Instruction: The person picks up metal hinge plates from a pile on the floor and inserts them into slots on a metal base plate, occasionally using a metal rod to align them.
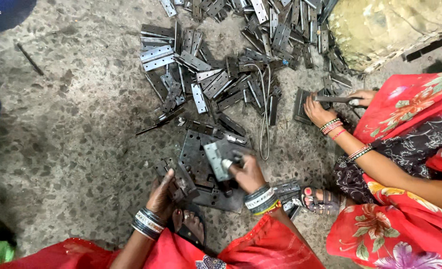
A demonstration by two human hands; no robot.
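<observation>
My left hand [162, 197] grips a dark metal hinge leaf [177, 180] at the left edge of a flat metal base plate [195, 158] on the floor. My right hand [248, 173] is closed on a lighter grey hinge [216, 158], holding it tilted over the plate. Bangles ring both my wrists. My sandalled foot [190, 225] rests just below the plate.
A big heap of metal hinges [221, 65] spreads over the concrete floor above the plate. A bent wire loop [266, 114] lies among them. At right a co-worker in red floral cloth handles a hinge [330, 99] with both hands. A tan sack [385, 27] sits top right.
</observation>
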